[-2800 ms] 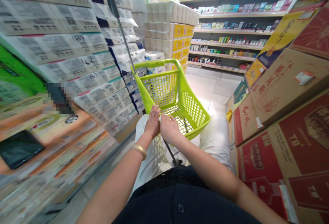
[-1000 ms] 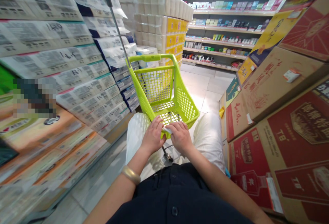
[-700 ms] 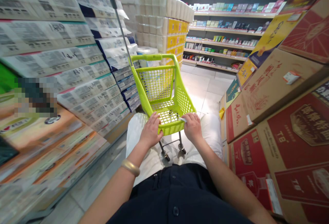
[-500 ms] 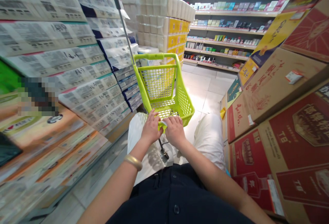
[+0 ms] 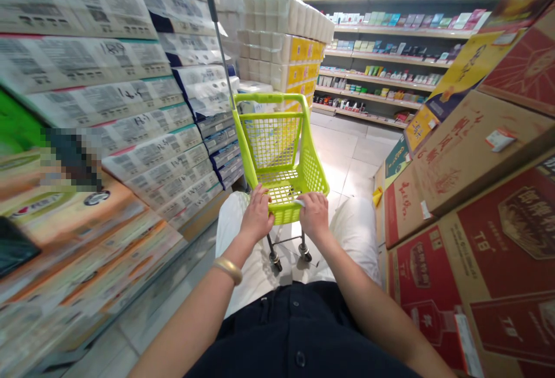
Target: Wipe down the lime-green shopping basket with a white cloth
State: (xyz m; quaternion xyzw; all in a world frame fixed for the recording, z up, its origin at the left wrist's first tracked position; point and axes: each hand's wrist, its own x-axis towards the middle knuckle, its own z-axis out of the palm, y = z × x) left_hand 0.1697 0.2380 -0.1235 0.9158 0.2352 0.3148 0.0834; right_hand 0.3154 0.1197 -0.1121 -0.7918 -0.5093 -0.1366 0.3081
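Note:
A small lime-green shopping cart (image 5: 284, 216) stands between my white-trousered legs, its lattice basket holding nothing that I can see. My left hand (image 5: 257, 216) grips the left corner of the basket's near rim, fingers curled over the edge. At the right part of that same rim is my right hand (image 5: 314, 214), fingers closed over it. A thin white piece (image 5: 299, 202), cloth or tissue, pokes out from under these fingers against the rim; most of it is hidden. From the cart's far left corner rises a thin metal pole (image 5: 223, 57).
Stacked white packs (image 5: 99, 57) and orange cartons (image 5: 108, 222) line my left side. Red and brown boxes (image 5: 489, 222) crowd the right. Wrapped paper rolls (image 5: 269, 45) stand ahead, before stocked shelves (image 5: 390, 60). Tiled floor (image 5: 347, 158) runs between.
My right hand has slid right along the near rim with the white piece, away from my left hand. My left hand stays at the left corner. The view has shifted slightly.

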